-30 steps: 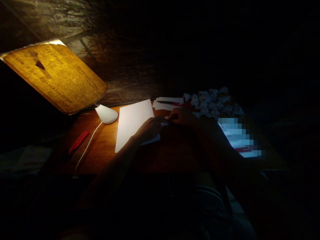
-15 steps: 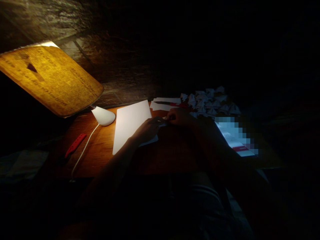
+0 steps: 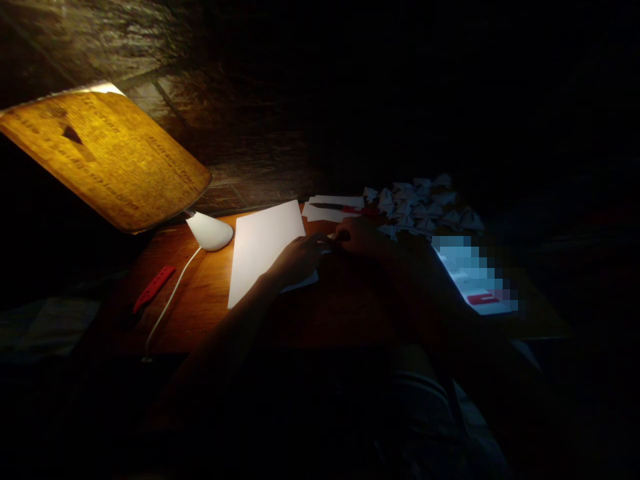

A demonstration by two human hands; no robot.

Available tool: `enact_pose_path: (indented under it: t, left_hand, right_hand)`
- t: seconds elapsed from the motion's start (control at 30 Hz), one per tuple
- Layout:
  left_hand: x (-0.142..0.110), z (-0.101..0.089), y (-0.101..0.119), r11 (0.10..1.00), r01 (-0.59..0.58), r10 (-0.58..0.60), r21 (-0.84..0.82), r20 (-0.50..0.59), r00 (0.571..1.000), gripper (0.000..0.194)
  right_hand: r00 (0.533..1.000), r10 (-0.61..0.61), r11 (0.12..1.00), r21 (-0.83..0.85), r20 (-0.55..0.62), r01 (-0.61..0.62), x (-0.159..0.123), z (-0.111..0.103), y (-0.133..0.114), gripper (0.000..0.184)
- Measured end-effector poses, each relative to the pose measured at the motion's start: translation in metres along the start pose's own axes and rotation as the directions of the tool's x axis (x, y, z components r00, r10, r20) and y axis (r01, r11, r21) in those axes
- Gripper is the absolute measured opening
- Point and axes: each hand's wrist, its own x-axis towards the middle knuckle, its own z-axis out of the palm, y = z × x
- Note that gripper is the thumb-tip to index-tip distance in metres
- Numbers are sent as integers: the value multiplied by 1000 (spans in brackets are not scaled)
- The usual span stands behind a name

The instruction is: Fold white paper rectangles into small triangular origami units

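My left hand is closed on the near end of a small piece of white paper, above the right edge of a large white sheet. My right hand pinches the other side of that small paper, its fingertips close to those of the left. Both hands are in dim light, and most of the paper piece is hidden by the fingers. Beyond my hands, cut white papers lie with a dark-bladed, red-handled tool on them, perhaps scissors. Several small folded white paper pieces are heaped at the back right.
A lamp with a yellow printed shade and white base stands at the left, its white cord running to the front edge. A red power strip lies nearby. A glowing, partly pixelated screen is at the right of the wooden table.
The view has shifted very slightly, so everything sits a little further right. Both hands stay together on the small paper, with only slight finger movement.
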Motion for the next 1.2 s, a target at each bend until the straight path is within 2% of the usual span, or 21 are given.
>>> enact_pose_path:
  t: [0.23, 0.47, 0.63, 0.97, 1.2]
  left_hand:
    - [-1, 2, -2, 1000, -6, 6, 2, -13, 1000, 51]
    - [0, 1, 2, 999, 15, -15, 34, 24, 1000, 53]
    - [1, 2, 3, 999, 15, -17, 39, 56, 998, 53]
    - [2, 3, 1, 996, -24, 20, 90, 49, 999, 53]
    - [2, 1, 7, 990, 9, -22, 140, 95, 995, 61]
  right_hand:
    - [1000, 15, 997, 80, 14, -16, 5, 6, 9, 13]
    - [1000, 19, 993, 116, 19, -21, 5, 6, 11, 9]
    - [999, -16, 993, 122, 39, 11, 4, 1, 11, 11]
    - [999, 2, 994, 112, 48, -8, 4, -2, 13, 13]
    - [998, 63, 991, 116, 27, -66, 4, -5, 8, 17]
